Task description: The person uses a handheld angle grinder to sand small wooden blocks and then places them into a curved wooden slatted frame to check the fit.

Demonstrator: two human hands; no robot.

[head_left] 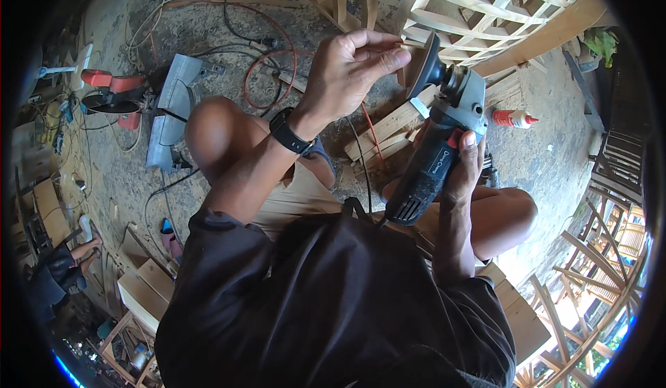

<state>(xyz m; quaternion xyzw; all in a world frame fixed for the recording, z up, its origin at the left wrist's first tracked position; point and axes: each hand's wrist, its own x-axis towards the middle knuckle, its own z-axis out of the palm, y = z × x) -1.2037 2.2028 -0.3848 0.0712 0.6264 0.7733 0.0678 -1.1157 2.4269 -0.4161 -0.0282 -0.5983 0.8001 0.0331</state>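
Observation:
My right hand is wrapped round the dark body of an angle grinder, its thumb just below the red switch. The tool's grey head points away from me and carries a round sanding disc, seen nearly edge-on. Between the thumb and fingers of my left hand is a small, thin piece of pale wood. Its tip reaches the disc's edge; whether the two touch I cannot tell. A watch with a black strap is on my left wrist.
A curved wooden lattice stands beyond the grinder. Wood offcuts and a white glue bottle with a red cap lie nearby. Cables and an orange hose cross the floor. At left is a red-and-grey cut-off saw; another person sits lower left.

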